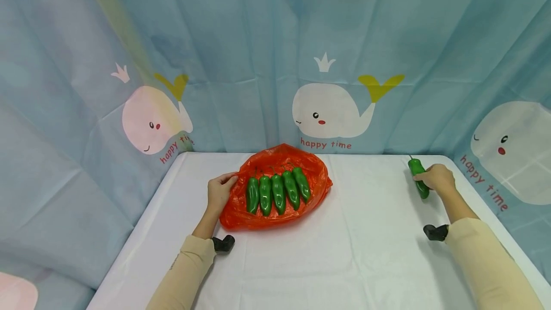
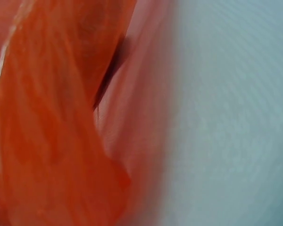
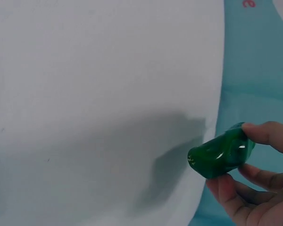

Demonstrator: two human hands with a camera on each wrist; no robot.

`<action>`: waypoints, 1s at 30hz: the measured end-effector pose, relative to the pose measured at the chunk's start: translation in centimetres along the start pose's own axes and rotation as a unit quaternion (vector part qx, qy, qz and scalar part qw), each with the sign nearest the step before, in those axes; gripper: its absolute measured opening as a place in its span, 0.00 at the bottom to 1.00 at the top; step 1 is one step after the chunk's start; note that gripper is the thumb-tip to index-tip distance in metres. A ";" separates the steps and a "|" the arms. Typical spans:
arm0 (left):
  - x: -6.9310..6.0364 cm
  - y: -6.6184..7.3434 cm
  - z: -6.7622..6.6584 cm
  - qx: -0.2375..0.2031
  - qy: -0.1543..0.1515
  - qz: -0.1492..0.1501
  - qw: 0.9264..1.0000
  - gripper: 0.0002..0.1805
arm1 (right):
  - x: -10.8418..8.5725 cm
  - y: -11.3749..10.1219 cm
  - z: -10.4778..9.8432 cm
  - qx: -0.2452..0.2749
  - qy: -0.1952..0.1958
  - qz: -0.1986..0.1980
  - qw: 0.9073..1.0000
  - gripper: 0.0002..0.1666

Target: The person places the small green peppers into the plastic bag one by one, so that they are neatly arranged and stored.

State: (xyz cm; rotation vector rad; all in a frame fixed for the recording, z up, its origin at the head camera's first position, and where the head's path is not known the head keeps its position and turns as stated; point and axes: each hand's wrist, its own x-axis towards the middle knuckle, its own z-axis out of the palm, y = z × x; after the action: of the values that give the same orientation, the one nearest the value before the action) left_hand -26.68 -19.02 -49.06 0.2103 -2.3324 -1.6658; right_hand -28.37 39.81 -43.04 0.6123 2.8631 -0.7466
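A red plastic bag (image 1: 301, 209) lies spread on the table, with several green peppers (image 1: 278, 194) side by side on it, stems away from me. My left hand (image 1: 219, 193) pinches the bag's left edge between thumb and fingers. In the left wrist view the red bag (image 2: 56, 132) fills the left side and the hand is out of sight. Far to the right, my right hand (image 1: 438, 178) holds a single green pepper (image 1: 416, 169) by its middle. The right wrist view has this pepper (image 3: 219, 155) between thumb and fingertips of the right hand (image 3: 264, 188), raised above the table.
A white cloth covers the table (image 1: 301, 267). Behind it and at both sides hangs a blue curtain (image 1: 241, 37) printed with whales, close to the table's back edge. Each wrist carries a black camera mount (image 1: 435, 232).
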 end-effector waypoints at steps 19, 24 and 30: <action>-0.1 0.1 -0.1 -0.004 -0.004 -0.008 1.000 0.15 | -1.6 -4.1 -1.3 0.043 0.010 -0.101 0.994 0.39; -0.2 0.2 -0.2 -0.002 -0.003 -0.010 1.000 0.16 | -2.0 -4.9 -2.3 0.070 0.013 -0.105 0.992 0.40; -0.1 0.2 -0.3 -0.002 -0.001 -0.001 1.000 0.15 | -2.7 -6.5 -2.7 0.076 0.012 -0.116 0.990 0.41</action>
State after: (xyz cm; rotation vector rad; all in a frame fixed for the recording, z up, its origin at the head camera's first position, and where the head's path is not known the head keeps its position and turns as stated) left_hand -26.51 -19.17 -48.79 0.2105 -2.3301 -1.6722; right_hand -28.58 35.04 -37.24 0.3066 2.9530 -1.0040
